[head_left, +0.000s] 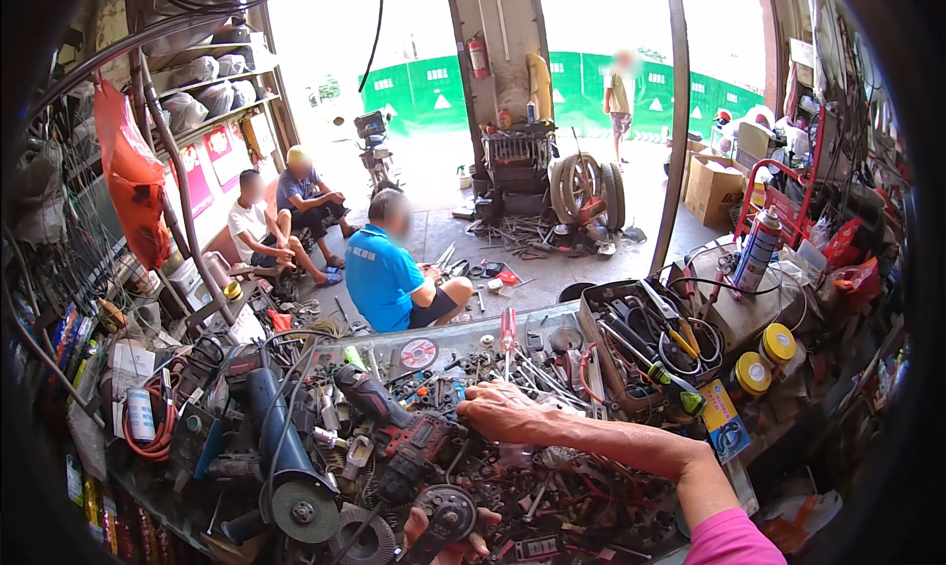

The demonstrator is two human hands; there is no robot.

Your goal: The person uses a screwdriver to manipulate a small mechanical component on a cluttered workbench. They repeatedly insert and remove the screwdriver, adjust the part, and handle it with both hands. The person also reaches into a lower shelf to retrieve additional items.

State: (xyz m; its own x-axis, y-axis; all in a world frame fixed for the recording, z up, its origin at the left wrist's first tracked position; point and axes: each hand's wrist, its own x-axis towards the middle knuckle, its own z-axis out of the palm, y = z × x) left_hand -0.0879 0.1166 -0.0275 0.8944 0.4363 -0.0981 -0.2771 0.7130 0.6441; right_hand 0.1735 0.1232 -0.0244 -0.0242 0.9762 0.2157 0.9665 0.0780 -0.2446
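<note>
At the bottom edge, my left hand (471,545) is wrapped round a dark angle grinder (448,514), its round head facing up. Stretched out over the bench, my right hand (505,411) has its fingers bent down among small metal parts, and the fingertips' contents are hidden. Just beyond it a red-handled screwdriver (507,329) stands tilted. A red and black cordless power tool (414,445) lies to the left of my right hand. Further left rests a larger blue angle grinder (279,422) with a disc, beside a flap wheel (363,537).
Loose hardware covers the bench. A tool tray (597,340) with pliers and cables stands right, near yellow-lidded tins (754,373) and a spray can (757,253). Beyond the bench sits a person in a blue shirt (382,279); two more sit at left, another stands outside.
</note>
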